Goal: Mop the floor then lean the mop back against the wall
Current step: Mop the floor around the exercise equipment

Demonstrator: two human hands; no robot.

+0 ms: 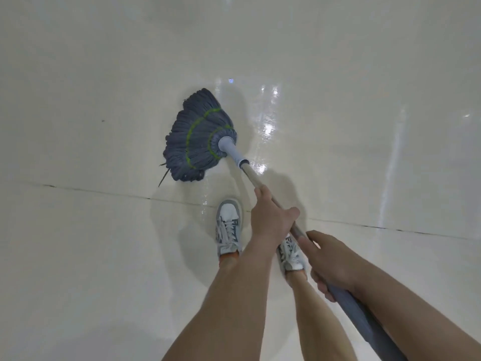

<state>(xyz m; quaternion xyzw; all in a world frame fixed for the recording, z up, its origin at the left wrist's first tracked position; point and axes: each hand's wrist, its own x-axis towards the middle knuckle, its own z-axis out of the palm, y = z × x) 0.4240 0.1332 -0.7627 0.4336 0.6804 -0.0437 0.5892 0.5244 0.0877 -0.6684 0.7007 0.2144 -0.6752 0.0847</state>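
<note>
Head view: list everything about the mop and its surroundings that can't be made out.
- Wall: outside the head view; only the glossy white tiled floor shows.
- Upper end of the blue-grey string mop's grey handle: cut off by the bottom edge.
- Fingers of the left hand and right hand: mostly hidden by the hands' backs.
- Dark speck: too small to identify.

Indoor room with a hard floor: large glossy cream tiles, with a dark grout line crossing left of and behind the left grip. A wet sheen ahead of that grip mirrors bright lights, so the lighting is overhead. Can't tell home from shop or office: only floor shows, plus a laced sneaker just left of the grip.
</note>
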